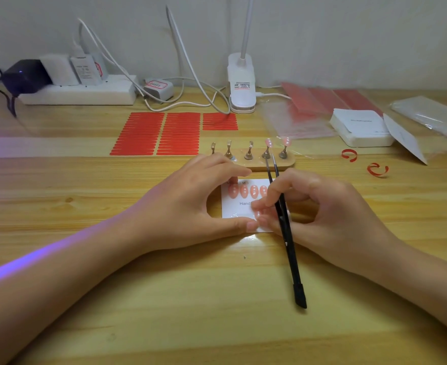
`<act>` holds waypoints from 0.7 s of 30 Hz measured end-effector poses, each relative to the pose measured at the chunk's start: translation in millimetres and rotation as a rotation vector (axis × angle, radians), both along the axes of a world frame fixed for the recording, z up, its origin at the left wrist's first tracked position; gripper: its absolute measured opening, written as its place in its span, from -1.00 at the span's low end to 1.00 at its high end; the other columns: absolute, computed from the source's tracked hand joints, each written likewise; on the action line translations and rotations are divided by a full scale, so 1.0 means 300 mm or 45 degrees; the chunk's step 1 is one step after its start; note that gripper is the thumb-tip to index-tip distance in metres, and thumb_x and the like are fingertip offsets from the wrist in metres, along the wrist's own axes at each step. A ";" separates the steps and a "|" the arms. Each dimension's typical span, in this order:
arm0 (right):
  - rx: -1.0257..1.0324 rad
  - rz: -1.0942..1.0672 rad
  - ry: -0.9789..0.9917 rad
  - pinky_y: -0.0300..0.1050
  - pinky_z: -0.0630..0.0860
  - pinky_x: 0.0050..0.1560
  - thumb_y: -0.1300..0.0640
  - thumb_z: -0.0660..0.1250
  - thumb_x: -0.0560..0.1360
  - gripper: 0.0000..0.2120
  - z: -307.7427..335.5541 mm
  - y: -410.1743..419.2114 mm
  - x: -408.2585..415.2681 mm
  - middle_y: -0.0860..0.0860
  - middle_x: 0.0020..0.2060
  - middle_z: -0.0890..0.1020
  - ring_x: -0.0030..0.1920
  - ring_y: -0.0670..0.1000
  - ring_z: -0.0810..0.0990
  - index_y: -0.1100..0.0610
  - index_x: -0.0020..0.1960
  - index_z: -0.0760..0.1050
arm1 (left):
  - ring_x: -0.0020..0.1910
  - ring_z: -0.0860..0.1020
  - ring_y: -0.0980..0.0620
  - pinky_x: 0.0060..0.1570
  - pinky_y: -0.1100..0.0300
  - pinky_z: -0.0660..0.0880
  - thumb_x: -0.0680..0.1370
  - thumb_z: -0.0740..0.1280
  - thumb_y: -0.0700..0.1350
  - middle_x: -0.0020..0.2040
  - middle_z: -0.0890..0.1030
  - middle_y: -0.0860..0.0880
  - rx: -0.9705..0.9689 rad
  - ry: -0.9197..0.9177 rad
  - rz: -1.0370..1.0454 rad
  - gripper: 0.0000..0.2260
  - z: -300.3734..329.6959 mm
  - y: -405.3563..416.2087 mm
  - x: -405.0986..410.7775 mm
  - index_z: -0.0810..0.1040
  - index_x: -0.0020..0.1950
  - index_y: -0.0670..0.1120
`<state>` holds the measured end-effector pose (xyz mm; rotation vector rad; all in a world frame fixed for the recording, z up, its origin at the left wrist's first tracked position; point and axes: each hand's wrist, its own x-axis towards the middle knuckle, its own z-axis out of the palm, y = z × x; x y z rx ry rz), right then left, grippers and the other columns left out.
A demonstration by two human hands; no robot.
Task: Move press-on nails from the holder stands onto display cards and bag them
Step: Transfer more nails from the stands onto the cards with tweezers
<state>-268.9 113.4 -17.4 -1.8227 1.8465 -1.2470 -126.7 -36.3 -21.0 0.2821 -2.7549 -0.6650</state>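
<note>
- Wooden desk (111, 299), mid-frame: white display card (239, 210) with four pink nails (244, 191) along its top (print partly hidden).
- Left hand (190, 204) pinches card's left edge; right hand (319, 206) grips black tweezers (286, 233), fingertips pressing card.

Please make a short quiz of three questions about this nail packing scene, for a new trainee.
1. True or false: every stand on the wooden base carries a nail.
2. How many pink nails sit in the top row of the white card, as far as visible?
3. Which hand holds the black tweezers? A) left B) right

Key:
1. False. Only the two stands at the right end carry pink nails; the other three are bare.
2. Four visible; more may be hidden by the fingers.
3. B, the right hand; the left hand steadies the card.
</note>
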 end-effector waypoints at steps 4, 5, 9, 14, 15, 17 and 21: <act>-0.016 -0.003 0.015 -0.14 0.56 -0.09 0.36 0.49 0.34 -0.77 -0.002 0.001 -0.001 0.01 -0.24 0.67 -0.16 -0.10 0.66 0.11 -0.17 0.49 | 0.05 0.32 0.29 0.09 0.51 0.23 0.31 0.23 0.37 0.07 0.43 0.20 0.002 -0.007 -0.002 -0.35 0.002 0.001 -0.002 0.42 0.31 0.07; -0.020 0.002 0.019 -0.17 0.56 -0.09 0.35 0.49 0.34 -0.76 -0.002 0.001 -0.001 0.00 -0.24 0.67 -0.16 -0.11 0.66 0.11 -0.17 0.49 | 0.06 0.32 0.30 0.10 0.50 0.22 0.31 0.22 0.36 0.07 0.43 0.20 0.003 -0.008 -0.003 -0.35 0.002 0.001 -0.001 0.42 0.31 0.07; -0.019 0.013 0.033 -0.28 0.56 -0.08 0.34 0.49 0.34 -0.74 0.000 -0.002 -0.002 -0.08 -0.25 0.65 -0.14 -0.13 0.67 0.08 -0.16 0.47 | 0.07 0.33 0.27 0.11 0.49 0.22 0.31 0.22 0.37 0.07 0.43 0.20 0.003 -0.011 -0.004 -0.34 0.004 0.001 -0.002 0.41 0.32 0.06; -0.035 0.023 0.048 -0.24 0.56 -0.10 0.35 0.50 0.33 -0.70 0.002 -0.002 -0.002 -0.06 -0.24 0.66 -0.16 -0.10 0.67 0.04 -0.16 0.45 | 0.09 0.32 0.29 0.13 0.49 0.22 0.31 0.21 0.37 0.09 0.42 0.22 0.014 -0.020 0.000 -0.33 0.004 0.000 -0.003 0.40 0.33 0.07; -0.032 0.023 0.047 -0.24 0.56 -0.10 0.34 0.50 0.33 -0.69 0.002 -0.002 -0.002 -0.06 -0.24 0.66 -0.16 -0.10 0.67 0.03 -0.17 0.44 | 0.10 0.32 0.30 0.13 0.49 0.22 0.31 0.21 0.38 0.09 0.41 0.24 0.017 -0.022 0.000 -0.33 0.004 0.000 -0.003 0.39 0.34 0.08; -0.023 0.023 0.036 -0.31 0.54 -0.09 0.34 0.50 0.33 -0.68 0.002 -0.001 -0.003 -0.07 -0.24 0.67 -0.15 -0.12 0.67 0.01 -0.17 0.43 | 0.09 0.31 0.36 0.12 0.51 0.21 0.30 0.21 0.38 0.07 0.38 0.31 0.020 -0.025 -0.002 -0.32 0.005 0.001 -0.004 0.39 0.34 0.08; -0.028 0.039 0.030 -0.38 0.52 -0.08 0.34 0.50 0.33 -0.67 0.003 -0.001 -0.004 -0.07 -0.25 0.66 -0.15 -0.14 0.67 0.00 -0.18 0.43 | 0.11 0.30 0.38 0.11 0.53 0.20 0.29 0.20 0.39 0.07 0.37 0.31 0.030 -0.027 0.004 -0.31 0.008 0.002 -0.004 0.39 0.34 0.09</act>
